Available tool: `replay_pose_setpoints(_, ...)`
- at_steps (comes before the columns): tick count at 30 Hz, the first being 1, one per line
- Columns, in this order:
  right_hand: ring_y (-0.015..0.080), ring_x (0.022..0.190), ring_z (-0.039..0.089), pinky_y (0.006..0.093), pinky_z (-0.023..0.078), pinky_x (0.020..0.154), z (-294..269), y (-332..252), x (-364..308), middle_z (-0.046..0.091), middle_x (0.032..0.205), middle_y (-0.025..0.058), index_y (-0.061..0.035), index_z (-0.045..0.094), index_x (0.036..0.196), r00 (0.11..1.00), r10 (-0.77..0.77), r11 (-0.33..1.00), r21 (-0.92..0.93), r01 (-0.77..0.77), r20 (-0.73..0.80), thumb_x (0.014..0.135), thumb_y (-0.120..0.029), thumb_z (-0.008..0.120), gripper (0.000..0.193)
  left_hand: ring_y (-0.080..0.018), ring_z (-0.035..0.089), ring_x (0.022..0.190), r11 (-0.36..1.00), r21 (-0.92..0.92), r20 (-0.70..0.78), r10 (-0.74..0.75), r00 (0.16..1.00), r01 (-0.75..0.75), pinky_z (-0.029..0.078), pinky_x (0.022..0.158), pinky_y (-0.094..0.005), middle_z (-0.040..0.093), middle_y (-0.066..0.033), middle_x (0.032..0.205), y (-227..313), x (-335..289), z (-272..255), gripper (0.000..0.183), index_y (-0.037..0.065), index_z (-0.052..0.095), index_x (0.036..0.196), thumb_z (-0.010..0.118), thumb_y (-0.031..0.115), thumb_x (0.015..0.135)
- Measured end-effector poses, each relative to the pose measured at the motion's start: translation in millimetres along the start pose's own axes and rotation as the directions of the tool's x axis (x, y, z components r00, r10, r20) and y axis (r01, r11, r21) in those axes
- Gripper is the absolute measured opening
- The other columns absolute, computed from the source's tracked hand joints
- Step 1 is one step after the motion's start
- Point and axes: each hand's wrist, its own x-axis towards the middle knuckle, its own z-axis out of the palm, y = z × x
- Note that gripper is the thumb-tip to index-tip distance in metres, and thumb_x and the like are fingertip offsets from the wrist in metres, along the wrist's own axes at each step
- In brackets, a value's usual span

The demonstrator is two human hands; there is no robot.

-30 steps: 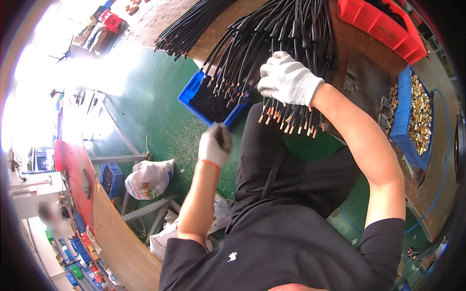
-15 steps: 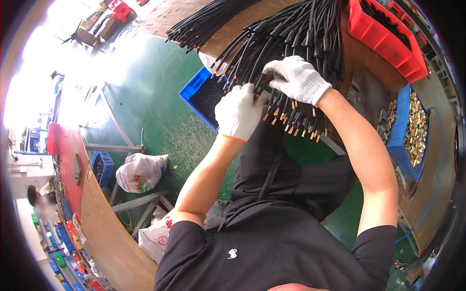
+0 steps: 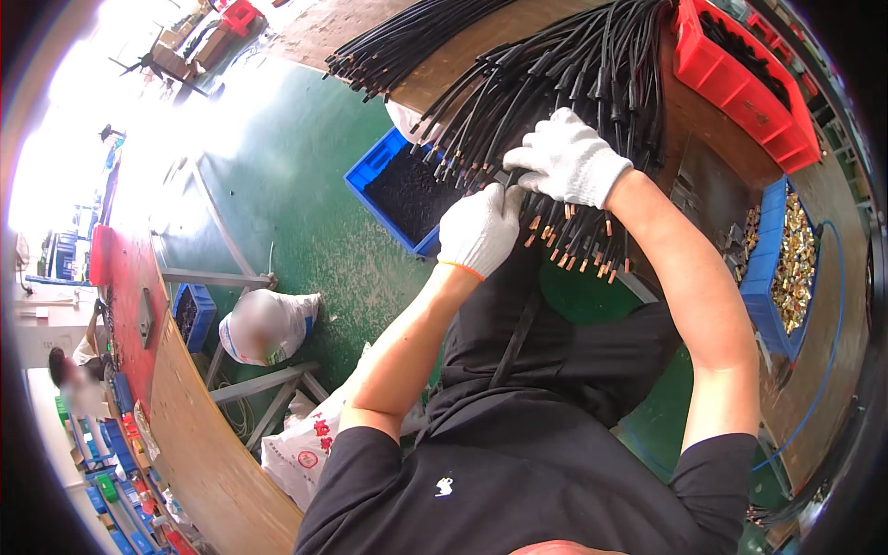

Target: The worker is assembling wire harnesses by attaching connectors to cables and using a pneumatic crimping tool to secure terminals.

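A large bundle of black cables (image 3: 606,79) fans over the bench edge toward me, many of their ends bare copper. My left hand (image 3: 479,231), in a white knitted glove, closes thumb and fingers on the end part of one black cable. Just right of it and slightly higher, my right hand (image 3: 569,162), gloved alike, rests over the bundle with its fingers curled and pinched on the same cable. The two hands nearly touch; the cable's tip is hidden by the left glove.
Below the bench edge, left of the bundle, sits a blue bin (image 3: 356,173) of small black pieces. A red crate (image 3: 740,102) holds black parts at the back right. Brass-coloured terminals fill another blue bin (image 3: 766,301). A second cable bundle (image 3: 388,51) lies far left.
My left hand has moved right, closer to the right hand, and its fingers now meet the cable beside the right fingertips. The right hand has barely shifted. The view has moved slightly.
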Motion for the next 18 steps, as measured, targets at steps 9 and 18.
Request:
replay_pose_setpoints(9, 0.0191, 0.091, 0.065, 0.0404, 0.043, 0.089, 7.3, 7.1, -6.1, 0.068, 0.087, -0.0044, -0.0269, 0.077, 0.102, 0.996, -0.077, 0.997, -0.014, 0.077, -0.035, 0.085, -0.048, 0.076, 0.027, -0.0391, 0.067, 0.073, 0.893, -0.444, 0.072, -0.049, 0.996, 0.076, 0.050, 0.069, -0.0476, 0.067, -0.0221, 0.078, -8.7, -13.9, 14.3, 0.043, 0.002, 0.068, 0.093, 0.053, 0.038, 0.110)
replay_pose_setpoints(18, 0.0268, 0.119, 0.060, 0.0439, 0.045, 0.106, -1.4, 7.1, -2.6, 0.068, 0.120, 0.0041, -0.0176, 0.080, 0.091, 0.992, 0.002, 0.965, 0.260, 0.030, -0.124, 0.078, -0.034, 0.085, 0.022, -0.0126, 0.061, 0.082, 0.353, -0.811, 0.354, -0.340, 0.871, 0.467, 0.048, 0.066, -0.0291, 0.068, -0.0010, 0.099, -67.3, -65.2, -15.0, 0.026, 0.004, 0.070, 0.119, 0.059, 0.016, 0.099)
